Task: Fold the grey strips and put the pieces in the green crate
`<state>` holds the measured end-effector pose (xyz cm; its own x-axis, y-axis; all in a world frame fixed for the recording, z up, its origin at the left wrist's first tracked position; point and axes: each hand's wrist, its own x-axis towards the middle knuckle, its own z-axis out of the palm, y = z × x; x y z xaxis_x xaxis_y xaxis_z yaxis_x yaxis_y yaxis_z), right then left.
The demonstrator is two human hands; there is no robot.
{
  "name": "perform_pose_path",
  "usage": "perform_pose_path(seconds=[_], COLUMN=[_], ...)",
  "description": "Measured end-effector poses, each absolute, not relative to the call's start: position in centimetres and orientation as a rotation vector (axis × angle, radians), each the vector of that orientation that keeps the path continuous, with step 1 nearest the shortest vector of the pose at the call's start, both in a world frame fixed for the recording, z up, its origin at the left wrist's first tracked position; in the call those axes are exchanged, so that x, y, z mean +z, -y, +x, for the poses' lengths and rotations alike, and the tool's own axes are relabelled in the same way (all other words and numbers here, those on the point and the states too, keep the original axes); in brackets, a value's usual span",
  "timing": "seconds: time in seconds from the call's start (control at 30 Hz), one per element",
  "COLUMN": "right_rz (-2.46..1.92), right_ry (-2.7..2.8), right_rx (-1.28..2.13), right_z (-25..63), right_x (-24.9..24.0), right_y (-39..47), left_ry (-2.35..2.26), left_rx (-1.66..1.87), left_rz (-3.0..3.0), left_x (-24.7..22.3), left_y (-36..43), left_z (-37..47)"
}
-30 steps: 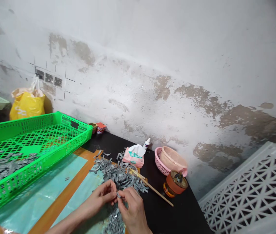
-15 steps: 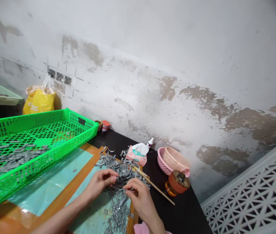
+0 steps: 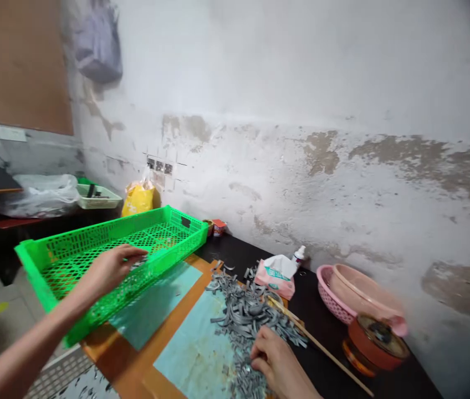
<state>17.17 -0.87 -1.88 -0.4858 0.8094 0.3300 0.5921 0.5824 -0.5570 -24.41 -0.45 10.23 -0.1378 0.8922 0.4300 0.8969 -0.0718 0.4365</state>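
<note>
My left hand (image 3: 114,269) hangs over the near side of the green plastic crate (image 3: 202,235), fingers pinched together. A greyish bit shows by its fingertips, too small to name; grey pieces in the crate are mostly hidden behind this hand. My right hand (image 3: 276,357) is at the near end of a heap of grey strips (image 3: 247,310), with thumb and fingers curled together. Whatever they hold, if anything, cannot be made out. Smaller grey pieces (image 3: 247,382) lie beside the right hand on the light-blue sheet (image 3: 195,349).
A wooden stick (image 3: 330,354) lies right of the heap. Behind it stand a tissue pack (image 3: 276,280) and a white-capped bottle (image 3: 299,255). At the right are pink baskets (image 3: 368,288) and an orange-brown jar (image 3: 376,343). A yellow bag (image 3: 138,199) stands beyond the crate.
My left hand has moved left from the grey heap to over the crate. My right hand stays by the heap, slightly nearer. The view has swung left, showing more of the room.
</note>
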Motion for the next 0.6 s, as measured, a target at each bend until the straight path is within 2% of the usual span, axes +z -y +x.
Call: perform_pose_path(seconds=[0.07,0.17,0.27,0.33,0.43,0.6], right_rz=[-1.132,-1.198,-1.284,-1.302,-1.242,-1.147], right_ry=[2.196,2.057,1.847,1.669,1.453,1.294], right_rx=[0.552,0.660,0.820,0.989,1.196,1.243], right_z=[17.3,17.3,17.1,16.8,16.6,16.2], right_x=[-0.9,0.3,0.7,0.7,0.6,0.5], right_y=[1.2,1.3,1.3,1.3,1.6,1.8], left_ry=[2.108,1.956,1.857,1.868,1.755,1.770], left_rx=[-0.960,-1.047,-1.244,-1.147,-1.189,-1.244], left_rz=[-2.026,-2.060,-2.654,-3.074,-3.321,-3.517], left_x=[10.6,10.3,8.4,6.2,2.9,0.6], left_y=[-0.5,-1.5,-0.7,0.1,0.3,-1.3], left_z=[-25.7,-22.1,-14.2,-9.0,-4.1,-2.7])
